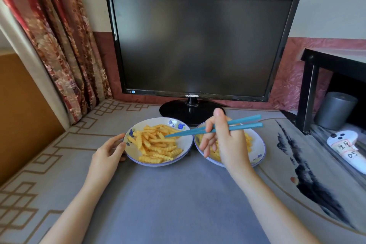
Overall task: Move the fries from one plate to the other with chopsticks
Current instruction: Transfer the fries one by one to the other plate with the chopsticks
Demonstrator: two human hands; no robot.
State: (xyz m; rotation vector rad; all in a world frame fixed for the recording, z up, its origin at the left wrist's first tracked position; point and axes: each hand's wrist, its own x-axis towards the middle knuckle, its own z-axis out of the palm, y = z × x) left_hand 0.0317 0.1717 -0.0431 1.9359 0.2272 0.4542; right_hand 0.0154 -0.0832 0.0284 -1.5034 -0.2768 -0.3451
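Your right hand (223, 140) covers much of the right plate (257, 150), so only a few fries (248, 139) show there on either side of it, and their number cannot be told. Whether the chopstick tips grip a fry or merely rest among the pile is hard to make out. The white device (345, 149) at the right edge carries handwritten labels that read poorly, and the black shelf (309, 89) beside it is cut off by the frame.

Count: two plates, touching or nearly so at their rims; two teal chopsticks (198, 130); one dark monitor (200, 45) on the far side; one grey cylinder (335, 110) under the shelf. The fries on the left plate (131, 151) form a heap (156, 143) too dense to count.

Your right hand is closed around the chopsticks near their middle, held above the right plate, with the tips reaching left into the far side of the heap. Your left hand (108, 151) is partly curled, fingers touching the left rim of the left plate, holding nothing else. The main heap lies between your two hands, just right of the left one. Both plates stand on the grey patterned mat (178, 204).
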